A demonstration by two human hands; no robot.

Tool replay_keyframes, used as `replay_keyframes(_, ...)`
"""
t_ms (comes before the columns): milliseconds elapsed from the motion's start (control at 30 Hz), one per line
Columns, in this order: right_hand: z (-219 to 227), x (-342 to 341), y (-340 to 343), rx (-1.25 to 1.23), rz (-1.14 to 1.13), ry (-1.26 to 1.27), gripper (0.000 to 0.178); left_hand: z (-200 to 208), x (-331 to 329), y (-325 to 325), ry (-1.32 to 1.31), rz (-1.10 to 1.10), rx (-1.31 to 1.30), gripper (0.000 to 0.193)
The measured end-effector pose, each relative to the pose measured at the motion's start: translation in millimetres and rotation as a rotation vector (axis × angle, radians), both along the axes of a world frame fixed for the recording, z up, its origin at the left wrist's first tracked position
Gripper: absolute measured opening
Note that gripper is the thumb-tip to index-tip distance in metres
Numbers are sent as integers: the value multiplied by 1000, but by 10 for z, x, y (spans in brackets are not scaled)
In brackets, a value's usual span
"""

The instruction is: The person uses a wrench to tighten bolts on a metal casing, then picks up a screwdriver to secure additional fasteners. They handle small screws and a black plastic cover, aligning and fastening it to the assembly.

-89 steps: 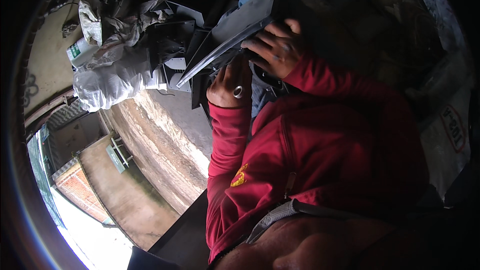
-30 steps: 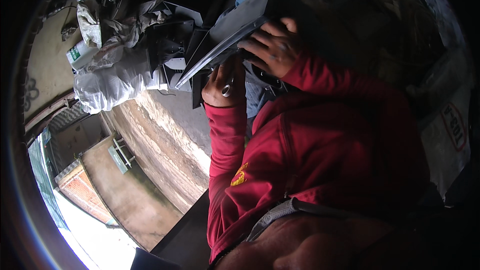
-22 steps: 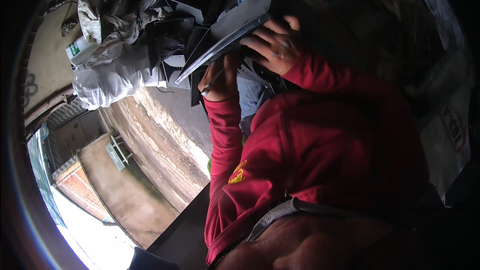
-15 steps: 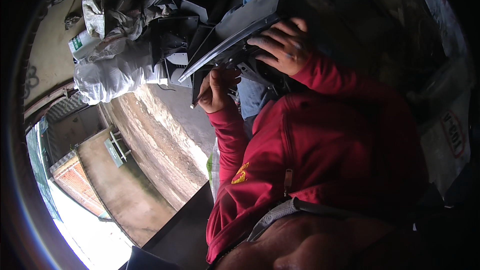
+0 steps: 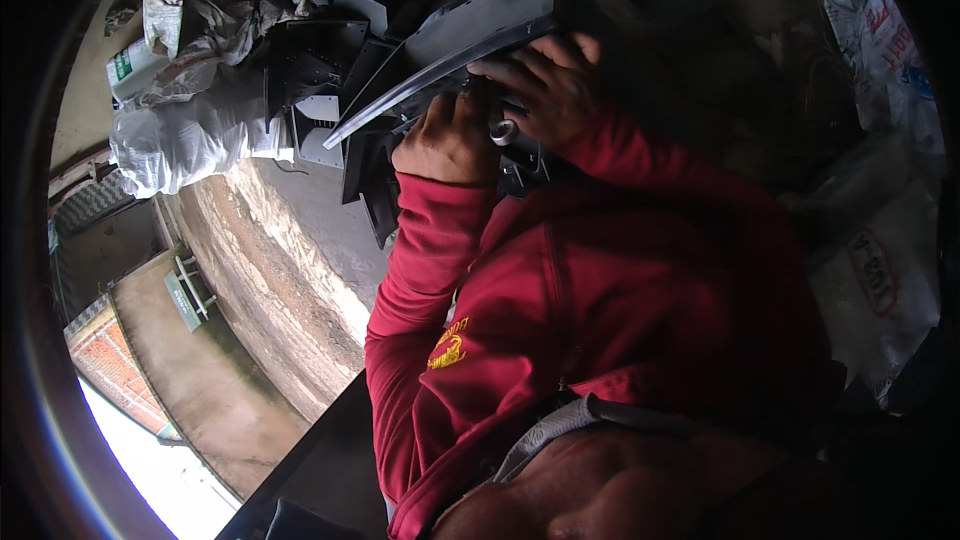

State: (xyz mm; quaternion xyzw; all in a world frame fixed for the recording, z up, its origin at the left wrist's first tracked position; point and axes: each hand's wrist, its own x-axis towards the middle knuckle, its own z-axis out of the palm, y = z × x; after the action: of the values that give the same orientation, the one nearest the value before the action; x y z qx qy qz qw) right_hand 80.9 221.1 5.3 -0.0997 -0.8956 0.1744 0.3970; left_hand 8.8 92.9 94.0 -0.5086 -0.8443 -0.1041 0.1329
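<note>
A flat grey panel with a dark, shiny rim slants in front of my chest, its lower end toward the left. My right hand holds it by the near side, with its fingers against the rim. Just left of that, my left hand is closed under the panel's near edge. Whatever its fingers grip is hidden in shadow. A small round metal end shows between the two hands; I cannot tell what it belongs to.
Dark angular panels and brackets are heaped beyond my hands. To the left lie a white plastic-wrapped bundle and a white container with a green label. White printed sacks stand at the right.
My left hand has moved inward and up against the panel's underside; the thin stick-like thing it held no longer shows. My right hand has shifted slightly left. The view has turned a little.
</note>
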Motion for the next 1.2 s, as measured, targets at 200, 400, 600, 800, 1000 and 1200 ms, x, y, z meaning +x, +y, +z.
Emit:
replay_keyframes(200,35,-29,-6,-16,6,52,54,-428,-357,-508,-1250,211,722,39)
replay_keyframes(400,86,2,-18,-14,0,21,48,-246,-78,-446,-986,175,741,21)
replay_keyframes(600,66,-21,9,11,14,40,46,-145,-65,-266,-131,-15,323,17)
replay_keyframes(800,73,-14,1,6,16,23,49,9,39,-75,-80,58,-31,11)
replay_keyframes(1000,145,15,41,-16,51,31,54,-184,-327,-190,-105,-176,142,21)
replay_keyframes(1200,151,46,20,-45,62,-17,50,-490,-320,-695,-1246,220,842,45)
